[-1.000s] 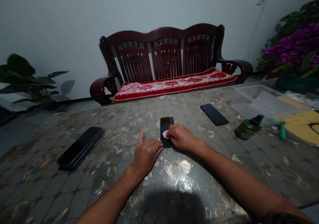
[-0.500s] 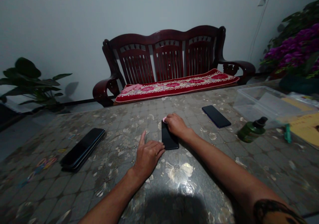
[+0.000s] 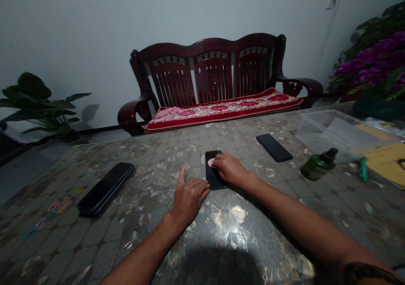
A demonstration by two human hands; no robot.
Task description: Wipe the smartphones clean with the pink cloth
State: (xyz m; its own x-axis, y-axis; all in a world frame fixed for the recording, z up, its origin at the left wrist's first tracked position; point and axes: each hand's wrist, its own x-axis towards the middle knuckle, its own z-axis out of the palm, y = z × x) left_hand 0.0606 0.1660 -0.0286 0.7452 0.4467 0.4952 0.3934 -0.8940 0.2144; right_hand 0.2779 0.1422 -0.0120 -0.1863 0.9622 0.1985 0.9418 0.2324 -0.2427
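A black smartphone [image 3: 216, 182] lies flat on the patterned table, long side pointing away from me. My right hand [image 3: 230, 167] is closed on a small pink cloth [image 3: 211, 163] and presses it on the upper part of the screen. At the phone's lower left edge, the fingertips of my left hand [image 3: 190, 194] touch it; the thumb side is spread out and the palm rests low by the table. The fingers of my right hand cover part of the phone's right side.
Stacked phones [image 3: 106, 188] lie at left beside colourful rubber bands [image 3: 52, 209]. To the right are another phone [image 3: 274, 147], a green spray bottle [image 3: 319, 164], a clear plastic box [image 3: 338, 128], a green object [image 3: 363, 169] and yellow paper [image 3: 387, 162]. A wooden bench [image 3: 209, 61] stands beyond the table.
My right hand with the pink cloth went up to the phone's far end, then came back down toward the middle of the screen. My left hand stays at the lower left edge.
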